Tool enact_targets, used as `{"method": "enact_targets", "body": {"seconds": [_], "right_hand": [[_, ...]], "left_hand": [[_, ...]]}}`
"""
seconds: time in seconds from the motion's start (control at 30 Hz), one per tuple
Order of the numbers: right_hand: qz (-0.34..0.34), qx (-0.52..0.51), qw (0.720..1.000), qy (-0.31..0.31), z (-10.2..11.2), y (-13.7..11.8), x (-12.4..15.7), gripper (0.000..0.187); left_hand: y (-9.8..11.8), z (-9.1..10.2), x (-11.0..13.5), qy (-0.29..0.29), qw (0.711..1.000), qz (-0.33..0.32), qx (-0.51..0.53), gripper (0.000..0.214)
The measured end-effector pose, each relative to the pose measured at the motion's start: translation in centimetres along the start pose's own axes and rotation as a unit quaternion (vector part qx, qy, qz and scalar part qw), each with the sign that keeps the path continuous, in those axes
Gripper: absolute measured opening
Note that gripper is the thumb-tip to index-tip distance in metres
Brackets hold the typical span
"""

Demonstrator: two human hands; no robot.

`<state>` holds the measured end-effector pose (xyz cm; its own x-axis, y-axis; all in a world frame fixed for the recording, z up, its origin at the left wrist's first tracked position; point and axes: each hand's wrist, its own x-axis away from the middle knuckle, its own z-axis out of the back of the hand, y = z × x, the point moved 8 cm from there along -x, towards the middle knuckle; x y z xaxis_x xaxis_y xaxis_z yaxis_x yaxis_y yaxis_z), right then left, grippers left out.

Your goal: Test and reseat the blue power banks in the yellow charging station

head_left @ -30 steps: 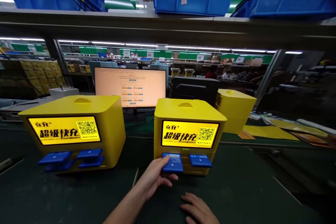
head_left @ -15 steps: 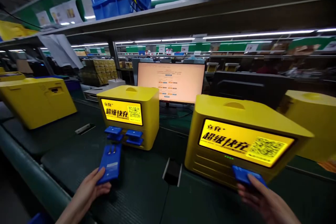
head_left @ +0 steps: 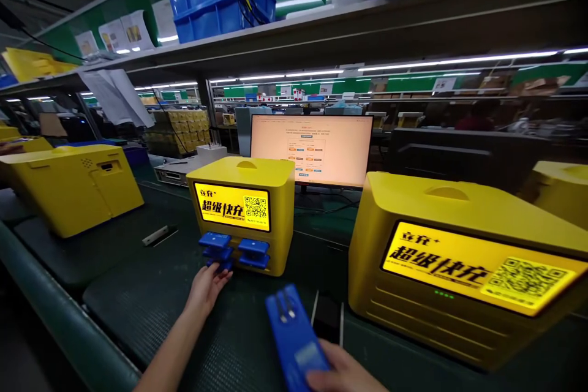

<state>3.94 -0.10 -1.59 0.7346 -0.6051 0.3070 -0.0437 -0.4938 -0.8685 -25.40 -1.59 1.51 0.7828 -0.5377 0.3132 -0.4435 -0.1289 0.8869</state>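
Head view: my right hand [head_left: 342, 373] grips a blue power bank [head_left: 294, 337] at six o'clock, fingers closed on its near end. It looks rigid, smooth, light; I'd hold its long edges. My left hand [head_left: 206, 285] touches banks at the eleven o'clock charging station [head_left: 245, 211]; its grip I cannot tell.

A monitor [head_left: 311, 148] stands behind two charging stations [head_left: 243, 211] on the belt [head_left: 138, 300].

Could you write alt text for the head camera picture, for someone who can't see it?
A person's left hand touches the blue power banks sticking out of a small yellow charging station, while the right hand holds another blue power bank nearby. A larger yellow station stands to the right, a lit monitor behind.
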Motion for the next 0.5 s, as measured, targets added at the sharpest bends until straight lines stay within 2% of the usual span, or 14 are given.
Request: {"method": "enact_targets", "body": {"seconds": [0.07, 0.13, 0.23, 0.3, 0.33, 0.4, 0.5], "right_hand": [[-0.090, -0.060, 0.993, -0.041, -4.9, 1.6, -2.3, 0.058], [-0.116, -0.138, 0.984, -0.001, -8.3, 2.5, -4.8, 0.053], [-0.059, -0.238, 0.965, 0.096, -10.8, 2.4, -8.5, 0.043], [-0.002, -0.270, 0.954, 0.130, -10.7, 0.9, -10.4, 0.034], [0.020, -0.277, 0.950, 0.141, -10.2, 0.0, -10.9, 0.031], [0.047, -0.281, 0.947, 0.150, -8.3, -1.7, -11.0, 0.031], [0.063, -0.259, 0.953, 0.145, -3.9, -3.0, -8.3, 0.051]], "left_hand": [[0.4, 0.8, 1.3, 0.000, 1.000, -0.022, 0.002, 0.013], [1.2, 2.5, 2.8, 0.009, 0.999, -0.047, -0.014, 0.018], [1.8, 4.4, 4.7, 0.003, 0.992, -0.093, -0.086, 0.027], [2.2, 4.2, 5.6, -0.020, 0.968, -0.167, -0.184, 0.039], [2.5, 3.3, 6.1, -0.036, 0.943, -0.219, -0.246, 0.043], [2.5, 0.3, 7.3, -0.089, 0.863, -0.331, -0.371, 0.039], [1.6, -5.4, 9.1, -0.201, 0.697, -0.472, -0.500, 0.028]]}}
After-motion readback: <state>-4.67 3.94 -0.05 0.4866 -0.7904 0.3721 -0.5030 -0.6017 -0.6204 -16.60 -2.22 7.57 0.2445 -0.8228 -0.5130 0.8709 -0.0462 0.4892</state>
